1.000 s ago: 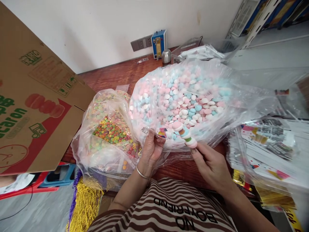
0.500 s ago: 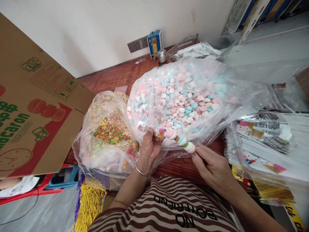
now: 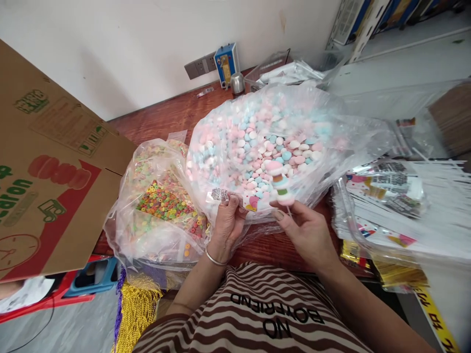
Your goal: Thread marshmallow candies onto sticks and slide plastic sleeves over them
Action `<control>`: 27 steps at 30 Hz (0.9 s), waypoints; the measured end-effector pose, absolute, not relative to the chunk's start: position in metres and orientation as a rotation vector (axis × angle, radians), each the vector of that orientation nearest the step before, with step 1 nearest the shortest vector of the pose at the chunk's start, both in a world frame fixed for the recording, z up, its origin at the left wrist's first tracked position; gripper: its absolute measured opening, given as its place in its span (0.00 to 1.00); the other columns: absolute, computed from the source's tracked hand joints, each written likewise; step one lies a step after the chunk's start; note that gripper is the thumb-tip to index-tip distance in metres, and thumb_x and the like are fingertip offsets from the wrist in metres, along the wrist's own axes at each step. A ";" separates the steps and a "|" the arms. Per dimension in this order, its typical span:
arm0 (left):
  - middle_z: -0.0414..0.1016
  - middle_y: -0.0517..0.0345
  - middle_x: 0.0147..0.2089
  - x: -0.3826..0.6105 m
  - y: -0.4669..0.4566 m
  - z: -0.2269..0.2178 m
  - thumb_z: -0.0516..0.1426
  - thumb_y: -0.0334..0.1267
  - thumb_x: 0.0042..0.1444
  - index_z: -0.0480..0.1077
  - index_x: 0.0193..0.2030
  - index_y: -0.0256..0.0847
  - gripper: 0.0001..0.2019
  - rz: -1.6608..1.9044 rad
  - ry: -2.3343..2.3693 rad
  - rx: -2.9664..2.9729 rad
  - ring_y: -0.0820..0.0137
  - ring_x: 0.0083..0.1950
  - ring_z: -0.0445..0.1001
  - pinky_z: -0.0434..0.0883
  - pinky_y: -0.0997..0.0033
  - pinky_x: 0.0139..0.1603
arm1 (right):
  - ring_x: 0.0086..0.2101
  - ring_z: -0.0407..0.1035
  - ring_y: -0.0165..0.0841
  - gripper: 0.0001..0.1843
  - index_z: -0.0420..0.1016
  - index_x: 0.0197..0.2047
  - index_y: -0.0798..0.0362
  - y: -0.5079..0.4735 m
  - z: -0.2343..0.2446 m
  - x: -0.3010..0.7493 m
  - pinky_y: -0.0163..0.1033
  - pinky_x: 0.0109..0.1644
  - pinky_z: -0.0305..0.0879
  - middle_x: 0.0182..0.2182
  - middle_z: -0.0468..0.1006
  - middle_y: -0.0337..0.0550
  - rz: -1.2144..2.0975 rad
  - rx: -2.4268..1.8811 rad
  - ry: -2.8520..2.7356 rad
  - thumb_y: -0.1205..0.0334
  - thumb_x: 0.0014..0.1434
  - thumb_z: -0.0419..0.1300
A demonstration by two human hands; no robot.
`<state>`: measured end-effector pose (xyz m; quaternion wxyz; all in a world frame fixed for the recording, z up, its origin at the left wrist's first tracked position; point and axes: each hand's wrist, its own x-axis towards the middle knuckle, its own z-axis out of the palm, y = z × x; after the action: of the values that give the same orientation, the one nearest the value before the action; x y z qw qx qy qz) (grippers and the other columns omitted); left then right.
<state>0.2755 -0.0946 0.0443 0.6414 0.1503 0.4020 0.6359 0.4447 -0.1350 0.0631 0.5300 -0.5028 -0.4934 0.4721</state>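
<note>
My left hand (image 3: 227,226) pinches a small clear printed wrapper (image 3: 251,202) with a pink and yellow pattern and a label of black print. My right hand (image 3: 311,233) grips the thin white stick of a candy skewer (image 3: 281,185), which stands nearly upright and a little blurred. Pink, white and blue pieces make up the skewer, with brown and green bits between them. Behind both hands lies a big clear plastic bag (image 3: 362,139) of pastel candies. A second clear bag (image 3: 123,215), to the left, holds tiny coloured ring-shaped candies.
On the left rises a cardboard box (image 3: 66,132). To the right, a clear tray (image 3: 351,220) holds printed wrappers and white sticks (image 3: 441,196). Against the wall are a blue device (image 3: 226,63), a metal-capped jar (image 3: 237,83) and a clear bin (image 3: 253,81).
The candy skewer has swung from lying toward the wrapper to nearly upright, apart from its mouth. My right hand has shifted left and up; my left hand still pinches the wrapper.
</note>
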 end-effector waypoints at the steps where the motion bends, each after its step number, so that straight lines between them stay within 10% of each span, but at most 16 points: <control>1: 0.65 0.69 0.25 0.279 -0.097 0.046 0.77 0.42 0.36 0.69 0.29 0.40 0.22 1.433 0.923 0.374 0.81 0.25 0.64 0.64 0.80 0.27 | 0.35 0.74 0.37 0.16 0.81 0.42 0.51 -0.130 0.063 0.439 0.40 0.40 0.71 0.33 0.81 0.42 1.174 -1.184 -1.144 0.49 0.57 0.68; 18: 0.64 0.69 0.22 0.290 -0.101 0.046 0.77 0.45 0.37 0.67 0.26 0.37 0.24 1.315 0.883 0.209 0.82 0.22 0.60 0.61 0.79 0.24 | 0.31 0.69 0.34 0.15 0.78 0.36 0.52 -0.132 0.065 0.442 0.37 0.36 0.66 0.27 0.76 0.38 1.042 -1.230 -1.302 0.48 0.63 0.63; 27: 0.69 0.67 0.24 0.283 -0.097 0.045 0.76 0.44 0.40 0.71 0.28 0.38 0.20 1.354 0.759 0.096 0.81 0.23 0.62 0.64 0.78 0.26 | 0.28 0.63 0.31 0.11 0.70 0.32 0.50 -0.163 0.074 0.467 0.36 0.32 0.60 0.26 0.66 0.37 0.791 -1.141 -1.698 0.65 0.69 0.55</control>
<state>0.2828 -0.0973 0.0449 0.7128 0.0434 0.3423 0.6107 0.4666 -0.1626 0.0741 0.4567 -0.4627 -0.6888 0.3207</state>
